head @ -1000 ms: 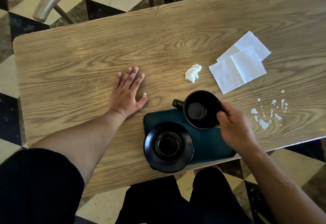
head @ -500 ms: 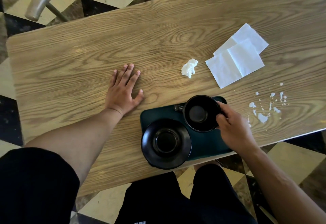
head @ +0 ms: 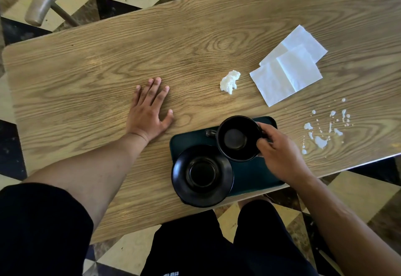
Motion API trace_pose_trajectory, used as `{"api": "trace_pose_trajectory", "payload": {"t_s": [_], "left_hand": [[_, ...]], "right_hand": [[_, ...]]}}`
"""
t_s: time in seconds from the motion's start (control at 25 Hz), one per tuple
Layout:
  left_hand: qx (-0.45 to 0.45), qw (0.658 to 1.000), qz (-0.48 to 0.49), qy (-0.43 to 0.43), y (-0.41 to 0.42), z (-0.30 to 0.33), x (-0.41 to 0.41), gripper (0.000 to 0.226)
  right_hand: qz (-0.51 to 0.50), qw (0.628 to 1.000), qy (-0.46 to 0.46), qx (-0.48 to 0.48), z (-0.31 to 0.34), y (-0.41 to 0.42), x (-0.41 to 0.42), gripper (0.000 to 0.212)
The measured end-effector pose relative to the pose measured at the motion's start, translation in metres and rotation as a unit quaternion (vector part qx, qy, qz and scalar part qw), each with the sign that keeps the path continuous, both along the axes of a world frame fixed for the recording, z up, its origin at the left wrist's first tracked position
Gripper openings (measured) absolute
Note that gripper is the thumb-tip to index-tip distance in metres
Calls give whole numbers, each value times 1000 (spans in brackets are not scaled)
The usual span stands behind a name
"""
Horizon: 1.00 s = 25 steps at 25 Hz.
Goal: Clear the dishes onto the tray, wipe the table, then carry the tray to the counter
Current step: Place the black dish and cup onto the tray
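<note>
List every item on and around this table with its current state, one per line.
cup: empty, upright, held over the tray
saucer: empty, on the tray's near-left corner, overhanging it
tray: on the table's near edge
crumpled napkin: balled up, on the table
flat napkins: two, overlapping, unused
spill: white drops, unwiped
left hand: flat on the table, empty
right hand: grip on the cup's rim

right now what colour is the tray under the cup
Dark green tray, clearest in the head view beside the black cup.
</note>
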<state>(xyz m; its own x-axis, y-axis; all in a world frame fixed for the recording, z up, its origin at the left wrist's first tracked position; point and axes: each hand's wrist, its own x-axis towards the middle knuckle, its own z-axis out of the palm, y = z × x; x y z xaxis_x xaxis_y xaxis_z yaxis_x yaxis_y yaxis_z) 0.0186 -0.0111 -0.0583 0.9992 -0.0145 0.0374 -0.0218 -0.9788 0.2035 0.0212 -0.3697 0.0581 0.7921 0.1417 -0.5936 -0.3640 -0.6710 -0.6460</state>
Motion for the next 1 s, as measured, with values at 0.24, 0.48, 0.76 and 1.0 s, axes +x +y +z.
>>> {"api": "trace_pose_trajectory", "payload": {"t_s": [0.24,0.48,0.76,1.0], "left_hand": [[-2,1000,0,3,-2,2,0,68],[1,1000,1,3,-1,2,0,68],[9,1000,4,-1,-1,-1,-1,68],[17,1000,5,18,-2,1,-1,69]], "right_hand": [[-27,999,8,23,-4,0,0,48],[-18,999,4,31,-7,-1,4,48],[-14,999,-14,43,-4,7,8,43],[-42,997,6,63,-12,9,12,36]]}}
